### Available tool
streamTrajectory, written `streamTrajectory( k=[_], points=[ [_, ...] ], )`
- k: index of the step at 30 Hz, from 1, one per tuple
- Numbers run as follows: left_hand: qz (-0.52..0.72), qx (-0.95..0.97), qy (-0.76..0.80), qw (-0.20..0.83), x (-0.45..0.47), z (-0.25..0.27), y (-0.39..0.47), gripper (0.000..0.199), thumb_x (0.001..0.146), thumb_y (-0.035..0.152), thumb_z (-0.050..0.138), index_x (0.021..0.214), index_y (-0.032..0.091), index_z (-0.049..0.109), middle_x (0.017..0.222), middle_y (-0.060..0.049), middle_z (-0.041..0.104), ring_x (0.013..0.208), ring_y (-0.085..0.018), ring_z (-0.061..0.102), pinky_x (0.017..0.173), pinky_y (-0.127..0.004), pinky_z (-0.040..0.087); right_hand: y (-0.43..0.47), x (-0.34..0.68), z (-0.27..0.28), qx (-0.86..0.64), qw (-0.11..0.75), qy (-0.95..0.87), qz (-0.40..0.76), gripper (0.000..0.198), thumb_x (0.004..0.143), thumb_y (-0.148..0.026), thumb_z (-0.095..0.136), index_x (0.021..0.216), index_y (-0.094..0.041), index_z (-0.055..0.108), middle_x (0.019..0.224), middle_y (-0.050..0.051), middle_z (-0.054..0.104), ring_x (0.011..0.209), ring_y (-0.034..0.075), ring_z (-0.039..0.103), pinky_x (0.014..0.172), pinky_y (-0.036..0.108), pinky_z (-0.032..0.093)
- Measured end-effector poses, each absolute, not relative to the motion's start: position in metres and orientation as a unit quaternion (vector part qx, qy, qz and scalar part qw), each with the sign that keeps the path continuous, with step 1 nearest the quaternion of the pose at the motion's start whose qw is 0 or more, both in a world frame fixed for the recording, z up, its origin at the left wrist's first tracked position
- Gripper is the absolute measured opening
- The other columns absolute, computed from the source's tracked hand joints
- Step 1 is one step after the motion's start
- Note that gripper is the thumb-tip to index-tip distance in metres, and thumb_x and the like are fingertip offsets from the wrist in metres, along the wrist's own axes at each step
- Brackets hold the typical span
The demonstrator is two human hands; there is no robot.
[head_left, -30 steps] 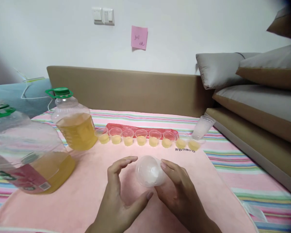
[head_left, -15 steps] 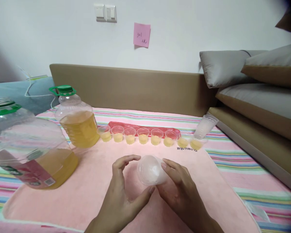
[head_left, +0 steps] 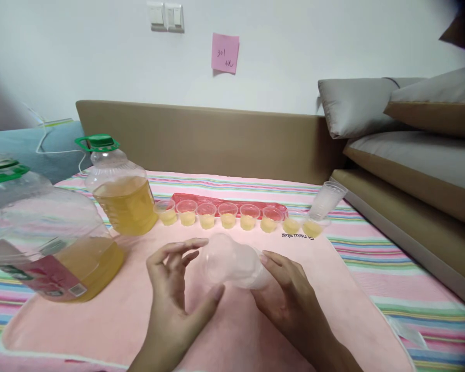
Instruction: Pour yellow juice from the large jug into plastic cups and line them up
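Fingers of the right hand (head_left: 290,294) curl around the base end of a stack of clear plastic cups (head_left: 232,261) held on its side above the pink towel (head_left: 232,320); the left hand (head_left: 174,289) pinches the stack's open end, thumb below, fingertips above. The cups are thin, smooth, translucent and empty. Beyond stands a row of small cups (head_left: 240,219) part-filled with yellow liquid. Two ribbed jugs (head_left: 120,194) (head_left: 42,237) hold amber oil.
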State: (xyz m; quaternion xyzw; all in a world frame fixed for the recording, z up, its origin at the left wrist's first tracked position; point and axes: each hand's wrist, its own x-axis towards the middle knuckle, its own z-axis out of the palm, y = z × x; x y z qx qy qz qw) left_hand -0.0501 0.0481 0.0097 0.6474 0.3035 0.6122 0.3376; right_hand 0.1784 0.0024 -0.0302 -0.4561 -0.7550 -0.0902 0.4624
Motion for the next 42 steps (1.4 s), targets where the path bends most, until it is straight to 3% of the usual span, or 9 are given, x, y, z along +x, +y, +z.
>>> streamTrajectory(
  k=[3, 6, 10, 16, 20, 25, 32, 42],
  points=[
    [0.668, 0.556, 0.286, 0.403, -0.06, 0.021, 0.057, 0.055, 0.086, 0.044, 0.081, 0.124, 0.037, 0.042, 0.125, -0.004, 0.06, 0.131, -0.022, 0.058, 0.106, -0.041, 0.053, 0.004, 0.186, -0.029, -0.473, 0.464, -0.741, -0.107, 0.048, 0.107, -0.02, 0.052, 0.152, -0.027, 0.039, 0.138, 0.013, 0.051, 0.119, 0.035, 0.054, 0.093, 0.055, 0.047],
    [0.685, 0.539, 0.299, 0.388, -0.07, 0.027, 0.066, 0.055, 0.085, 0.041, 0.083, 0.122, 0.035, 0.041, 0.125, -0.003, 0.06, 0.131, -0.02, 0.057, 0.107, -0.038, 0.051, 0.006, 0.199, -0.025, -0.515, 0.483, -0.696, -0.13, 0.046, 0.108, -0.033, 0.056, 0.151, -0.027, 0.041, 0.135, 0.011, 0.054, 0.115, 0.035, 0.058, 0.091, 0.052, 0.05],
    [0.609, 0.658, 0.348, 0.275, -0.075, 0.025, 0.072, 0.063, 0.083, 0.029, 0.083, 0.123, 0.034, 0.034, 0.129, -0.007, 0.059, 0.127, -0.025, 0.059, 0.108, -0.048, 0.047, 0.006, 0.231, -0.016, -0.568, 0.54, -0.6, -0.163, 0.068, 0.099, -0.051, 0.072, 0.154, -0.025, 0.04, 0.132, 0.011, 0.057, 0.109, 0.034, 0.062, 0.09, 0.048, 0.052],
    [0.46, 0.746, 0.421, 0.232, -0.072, 0.01, 0.068, 0.064, 0.084, 0.045, 0.078, 0.13, 0.032, 0.035, 0.131, -0.009, 0.055, 0.126, -0.032, 0.06, 0.109, -0.065, 0.047, -0.001, 0.308, -0.015, -0.64, 0.577, -0.45, -0.235, 0.104, 0.077, -0.069, 0.083, 0.155, -0.018, 0.038, 0.115, 0.013, 0.062, 0.095, 0.035, 0.066, 0.085, 0.046, 0.053],
    [0.409, 0.776, 0.422, 0.229, -0.071, 0.003, 0.067, 0.07, 0.085, 0.048, 0.077, 0.137, 0.033, 0.034, 0.132, -0.009, 0.058, 0.128, -0.033, 0.061, 0.107, -0.065, 0.05, -0.01, 0.353, -0.03, -0.698, 0.588, -0.345, -0.219, 0.116, 0.064, -0.069, 0.087, 0.156, -0.017, 0.038, 0.112, 0.016, 0.062, 0.095, 0.037, 0.067, 0.086, 0.048, 0.051],
    [0.374, 0.795, 0.418, 0.23, -0.069, 0.0, 0.066, 0.069, 0.086, 0.053, 0.074, 0.138, 0.033, 0.032, 0.13, -0.011, 0.062, 0.129, -0.036, 0.062, 0.101, -0.065, 0.054, -0.016, 0.376, -0.044, -0.76, 0.561, -0.261, -0.199, 0.117, 0.057, -0.072, 0.082, 0.153, -0.019, 0.041, 0.113, 0.018, 0.064, 0.091, 0.039, 0.067, 0.08, 0.047, 0.05],
    [0.338, 0.794, 0.44, 0.249, -0.068, 0.0, 0.064, 0.065, 0.09, 0.052, 0.069, 0.139, 0.035, 0.03, 0.137, -0.008, 0.058, 0.135, -0.031, 0.058, 0.11, -0.06, 0.05, -0.016, 0.384, -0.054, -0.794, 0.534, -0.223, -0.184, 0.108, 0.057, -0.07, 0.077, 0.146, -0.021, 0.04, 0.107, 0.014, 0.066, 0.088, 0.041, 0.067, 0.08, 0.051, 0.05],
    [0.302, 0.807, 0.448, 0.238, -0.067, -0.007, 0.066, 0.066, 0.089, 0.058, 0.069, 0.139, 0.037, 0.032, 0.141, -0.006, 0.054, 0.136, -0.031, 0.054, 0.114, -0.061, 0.046, -0.015, 0.394, -0.062, -0.793, 0.534, -0.239, -0.171, 0.118, 0.058, -0.071, 0.076, 0.152, -0.015, 0.033, 0.115, 0.018, 0.063, 0.091, 0.042, 0.067, 0.078, 0.052, 0.05]
  ],
)
